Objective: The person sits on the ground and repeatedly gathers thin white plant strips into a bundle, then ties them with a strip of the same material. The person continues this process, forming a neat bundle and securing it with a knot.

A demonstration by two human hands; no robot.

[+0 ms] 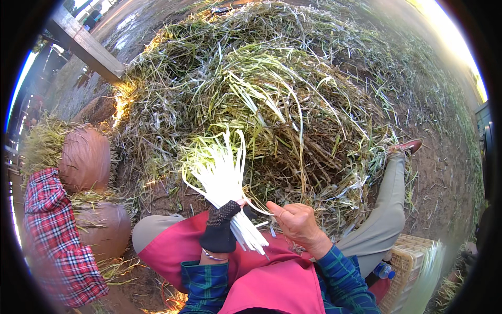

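A bundle of long plant stalks [225, 172], white at the lower part and pale green at the leafy tips, lies across my left hand [221, 225]. That hand wears a black fingerless glove and is closed around the stalks. Just right of the bundle is my bare right hand [296, 223], its thumb and fingertip pinching the end of a thin pale stalk that bends away from the bundle. Beyond both hands spreads a large heap of cut green and dry stalks [274, 98].
Wrapped bales [85, 159] and a red plaid cloth [59, 235] are at the left. A wooden post [86, 45] stands at the upper left. Near my right leg are a plastic crate [406, 251], a water bottle [384, 271] and more pale stalks [425, 274].
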